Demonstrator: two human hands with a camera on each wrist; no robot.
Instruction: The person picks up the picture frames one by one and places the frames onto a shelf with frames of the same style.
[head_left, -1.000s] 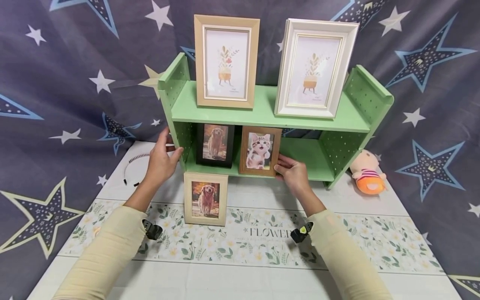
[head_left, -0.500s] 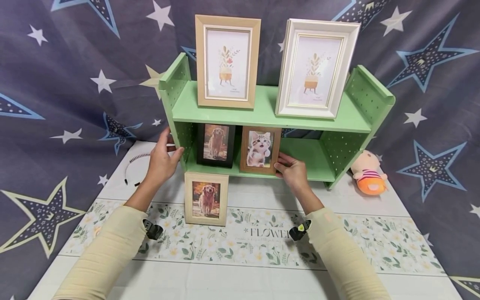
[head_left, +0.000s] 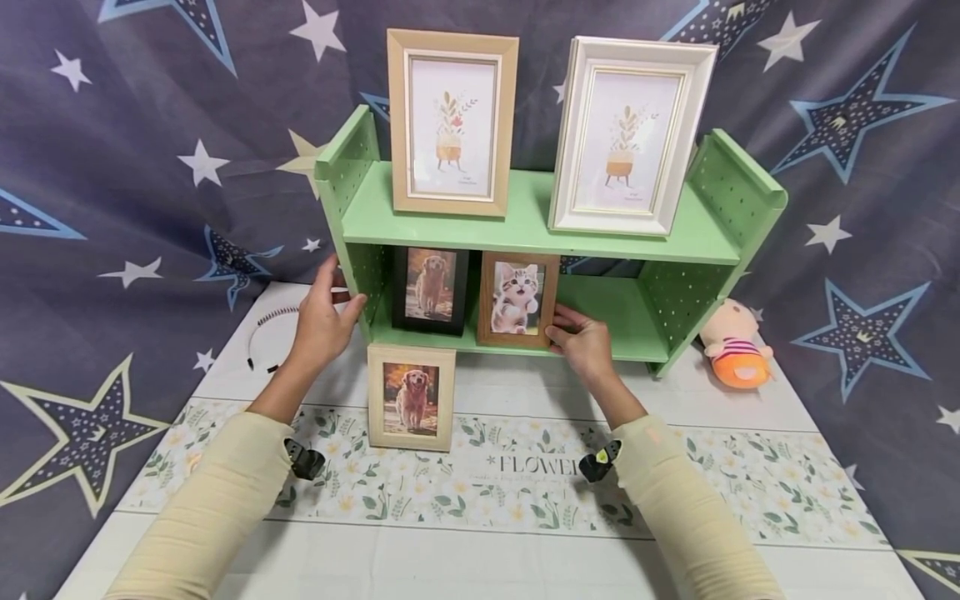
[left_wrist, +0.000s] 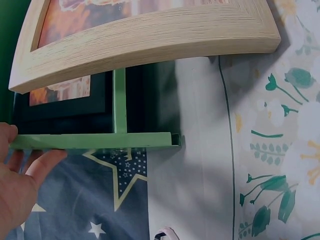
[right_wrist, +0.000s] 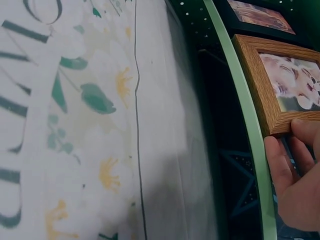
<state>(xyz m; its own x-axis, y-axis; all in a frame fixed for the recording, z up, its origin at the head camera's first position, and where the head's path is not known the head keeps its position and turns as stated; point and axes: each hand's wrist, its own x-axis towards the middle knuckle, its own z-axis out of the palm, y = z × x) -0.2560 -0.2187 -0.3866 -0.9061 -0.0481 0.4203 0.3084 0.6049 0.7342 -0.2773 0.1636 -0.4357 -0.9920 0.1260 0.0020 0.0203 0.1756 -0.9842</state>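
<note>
In the head view a brown wooden picture frame (head_left: 517,300) with a kitten photo stands on the lower level of a green shelf (head_left: 540,215). My right hand (head_left: 587,346) pinches its lower right edge, thumb in front, as the right wrist view also shows. My left hand (head_left: 324,321) holds the shelf's left side panel (left_wrist: 95,141), its fingers along the outer face. To the left of the kitten frame is a black picture frame (head_left: 431,327) with a dog photo. A pale wood picture frame (head_left: 411,443), also with a dog photo, stands on the table before the shelf.
A tan frame (head_left: 451,207) and a white frame (head_left: 615,225) stand on the shelf's upper level. A headband (head_left: 258,329) lies behind my left arm. At the shelf's right sits a plush toy (head_left: 737,350). A flower-print strip (head_left: 517,508) crosses the white table.
The kitten frame has shifted slightly left and back on the lower level, with my right hand following it. My left hand stays on the side panel.
</note>
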